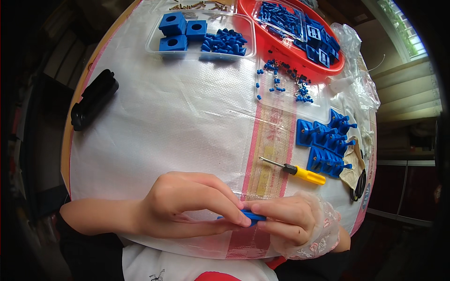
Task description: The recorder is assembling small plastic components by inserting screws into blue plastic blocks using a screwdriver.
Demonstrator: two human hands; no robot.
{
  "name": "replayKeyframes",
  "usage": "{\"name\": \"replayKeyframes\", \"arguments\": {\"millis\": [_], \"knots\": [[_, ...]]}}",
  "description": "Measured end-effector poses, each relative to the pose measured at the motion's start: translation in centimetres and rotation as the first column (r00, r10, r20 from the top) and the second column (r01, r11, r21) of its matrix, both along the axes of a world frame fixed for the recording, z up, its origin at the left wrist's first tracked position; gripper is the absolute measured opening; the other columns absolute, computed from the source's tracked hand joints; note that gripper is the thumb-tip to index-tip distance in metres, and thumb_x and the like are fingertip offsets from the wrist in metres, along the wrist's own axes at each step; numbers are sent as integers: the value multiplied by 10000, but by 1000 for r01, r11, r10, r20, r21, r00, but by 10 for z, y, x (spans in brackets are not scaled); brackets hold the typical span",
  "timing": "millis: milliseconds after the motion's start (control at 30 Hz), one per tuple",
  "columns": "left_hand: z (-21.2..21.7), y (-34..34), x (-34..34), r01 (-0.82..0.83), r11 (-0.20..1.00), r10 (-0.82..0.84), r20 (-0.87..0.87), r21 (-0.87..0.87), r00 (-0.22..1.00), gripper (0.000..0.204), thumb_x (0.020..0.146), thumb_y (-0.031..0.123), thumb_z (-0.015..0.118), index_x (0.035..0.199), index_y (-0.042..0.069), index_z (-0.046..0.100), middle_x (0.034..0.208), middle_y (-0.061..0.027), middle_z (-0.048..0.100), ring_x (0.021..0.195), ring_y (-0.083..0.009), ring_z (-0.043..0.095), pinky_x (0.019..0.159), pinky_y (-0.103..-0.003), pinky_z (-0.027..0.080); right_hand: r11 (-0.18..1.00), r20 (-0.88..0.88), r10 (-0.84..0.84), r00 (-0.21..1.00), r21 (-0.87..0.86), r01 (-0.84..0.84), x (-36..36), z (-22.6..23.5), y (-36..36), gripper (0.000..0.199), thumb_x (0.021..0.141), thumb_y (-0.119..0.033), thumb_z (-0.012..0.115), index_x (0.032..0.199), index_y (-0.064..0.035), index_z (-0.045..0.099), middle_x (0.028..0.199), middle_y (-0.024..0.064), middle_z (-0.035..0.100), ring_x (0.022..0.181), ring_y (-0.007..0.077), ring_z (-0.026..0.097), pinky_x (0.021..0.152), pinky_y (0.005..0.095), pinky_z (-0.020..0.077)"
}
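Close to the table's near edge, my left hand [199,203] and my right hand [290,218] meet around a flat blue plastic part [254,217]. Fingertips of both hands pinch it, and they hide most of its shape. A sheer, patterned cuff wraps my right wrist. Just beyond my right hand lies a screwdriver [307,175] with a yellow and black handle, its shaft pointing to the left. Several blue plastic assemblies with peg-like arms [326,140] sit in a cluster past the screwdriver.
At the back, a clear container [154,49] holds blue blocks and small cone-shaped pieces. A red basin [335,70] carries more blue parts. Small blue and black bits lie on a clear tray [315,111]. A black case [96,99] rests at left; scissors [360,185] lie at right.
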State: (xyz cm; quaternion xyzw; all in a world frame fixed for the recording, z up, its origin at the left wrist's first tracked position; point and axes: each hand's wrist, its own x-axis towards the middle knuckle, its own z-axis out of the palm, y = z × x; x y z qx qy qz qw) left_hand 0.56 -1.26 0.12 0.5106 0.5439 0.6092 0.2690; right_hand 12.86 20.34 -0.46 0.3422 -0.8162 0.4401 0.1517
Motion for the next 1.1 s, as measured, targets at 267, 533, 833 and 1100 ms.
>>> {"name": "replayKeyframes", "arguments": {"millis": [267,533,833,1100], "knots": [[-2,0,3,-63,996,61,27,59,998,335,706,-25,829,937,93,616,911,-63,716,926,-236,687,722,-302,575,999,-28,-22,999,44,23,0,6,1,151,864,74,542,1009,42,516,1094,235,597,860,376,714,620,361,611],[-4,0,0,-74,982,136,-372,176,918,302,712,59,841,947,103,657,931,-53,655,841,-209,655,677,-284,549,999,-17,-23,1000,34,24,0,6,-1,153,860,91,534,1001,35,515,1088,220,594,873,366,714,625,348,612],[-6,0,0,-52,987,124,-502,155,856,217,748,97,807,946,69,722,998,-77,614,817,-209,641,657,-280,545,988,4,-109,994,111,107,3,10,-1,245,845,79,540,1065,-30,533,1132,197,622,860,259,708,626,279,559],[-10,-2,6,-69,972,199,-626,225,754,263,722,102,812,954,33,708,1006,-117,621,773,-214,661,584,-258,543,984,56,-128,990,134,120,4,13,0,314,816,42,611,1111,-58,569,1128,163,650,862,224,694,623,281,552]]}}
